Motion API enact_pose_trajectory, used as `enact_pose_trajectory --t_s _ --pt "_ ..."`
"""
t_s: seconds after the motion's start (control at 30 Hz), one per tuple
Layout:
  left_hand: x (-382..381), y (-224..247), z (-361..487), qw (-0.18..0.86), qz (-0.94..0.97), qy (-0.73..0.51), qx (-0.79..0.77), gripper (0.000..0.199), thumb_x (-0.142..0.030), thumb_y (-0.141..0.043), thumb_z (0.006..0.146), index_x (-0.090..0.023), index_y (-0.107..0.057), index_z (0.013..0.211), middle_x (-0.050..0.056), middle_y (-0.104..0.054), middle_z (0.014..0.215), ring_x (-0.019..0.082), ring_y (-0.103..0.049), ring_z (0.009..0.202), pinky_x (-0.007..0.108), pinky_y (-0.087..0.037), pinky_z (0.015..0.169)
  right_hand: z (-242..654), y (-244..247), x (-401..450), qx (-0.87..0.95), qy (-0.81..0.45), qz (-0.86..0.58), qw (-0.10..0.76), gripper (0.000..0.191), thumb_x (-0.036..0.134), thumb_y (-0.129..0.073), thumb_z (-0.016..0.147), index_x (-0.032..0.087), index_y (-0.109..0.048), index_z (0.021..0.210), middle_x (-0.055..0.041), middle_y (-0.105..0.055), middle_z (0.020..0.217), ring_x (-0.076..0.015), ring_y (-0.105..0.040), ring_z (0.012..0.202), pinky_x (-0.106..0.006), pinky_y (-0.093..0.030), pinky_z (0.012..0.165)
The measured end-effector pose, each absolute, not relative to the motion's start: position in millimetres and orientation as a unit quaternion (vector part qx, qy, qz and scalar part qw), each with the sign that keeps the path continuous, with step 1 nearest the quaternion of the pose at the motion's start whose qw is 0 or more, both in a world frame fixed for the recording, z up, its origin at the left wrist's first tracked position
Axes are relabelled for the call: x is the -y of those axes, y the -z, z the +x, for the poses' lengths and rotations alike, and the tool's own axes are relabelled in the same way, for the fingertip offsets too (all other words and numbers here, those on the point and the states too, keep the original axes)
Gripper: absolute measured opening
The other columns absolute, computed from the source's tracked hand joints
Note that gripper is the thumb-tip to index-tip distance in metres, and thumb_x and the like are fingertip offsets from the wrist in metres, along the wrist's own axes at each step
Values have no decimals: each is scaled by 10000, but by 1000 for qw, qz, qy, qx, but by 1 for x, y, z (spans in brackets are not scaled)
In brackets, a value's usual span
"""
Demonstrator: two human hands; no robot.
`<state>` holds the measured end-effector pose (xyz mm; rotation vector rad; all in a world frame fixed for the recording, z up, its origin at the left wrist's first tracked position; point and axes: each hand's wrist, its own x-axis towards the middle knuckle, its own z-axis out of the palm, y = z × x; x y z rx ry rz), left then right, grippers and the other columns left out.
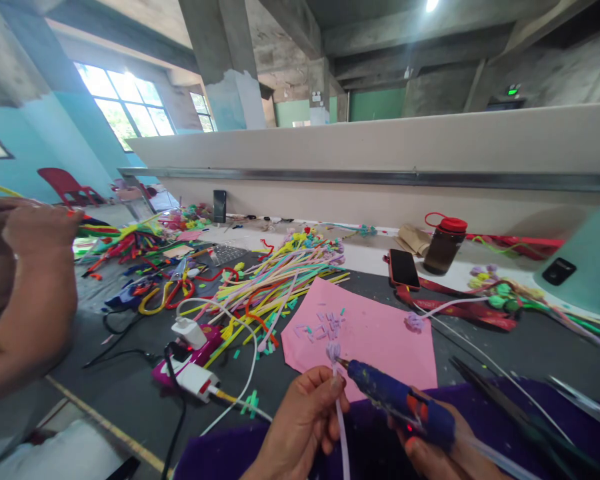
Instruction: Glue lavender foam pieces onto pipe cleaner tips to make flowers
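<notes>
Between the thumb and fingers of my left hand (307,413) is a lilac pipe-cleaner stem (342,437), held upright, with a small curled lilac flower (333,352) at its top. My right hand (440,443) is wrapped round a blue glue gun (400,400), whose metal nozzle points left and reaches the stem just below the flower. Under the flower lies a pink sheet (375,333) with small lilac and green clippings on it. Another lilac flower (415,321) on a stem rests at the sheet's right edge.
A heap of coloured stems (260,287) lies left of the sheet, beside scissors (169,293) and a purple power strip (207,347) with cables. Behind are a phone (403,269) and a bottle (445,247). Dark scissors (500,400) lie right. Another person's arm (35,300) is at left.
</notes>
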<state>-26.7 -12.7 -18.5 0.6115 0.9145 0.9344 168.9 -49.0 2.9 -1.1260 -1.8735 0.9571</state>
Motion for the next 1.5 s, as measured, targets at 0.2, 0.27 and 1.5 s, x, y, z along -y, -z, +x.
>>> enact_pose_trajectory --t_s 0.2,0.27,1.5 --pt "13 16 -27 751 263 -428 -428 235 -313 -696 663 -143 -537 628 -21 -599 502 35 -446 282 105 -273 237 166 -3 50 733 -348 -443 381 374 545 -464 794 188 -576 776 -6 -515 624 -125 -461 523 -220 -428 506" --pt "12 17 -27 753 264 -425 -426 234 -307 -695 665 -142 -536 619 -22 -599 499 35 -445 279 108 -274 237 166 -2 52 734 -335 -446 386 351 530 -475 793 193 -564 748 -10 -524 643 -133 -476 544 -228 -436 530" --pt "6 5 -48 707 254 -544 -373 119 -236 -661 705 -139 -592 710 -42 -523 504 46 -423 416 146 -283 364 103 -12 -49 868 -31 -496 -13 237 241 -451 841 144 -664 804 -108 -673 811 -221 -632 699 -256 -384 546"
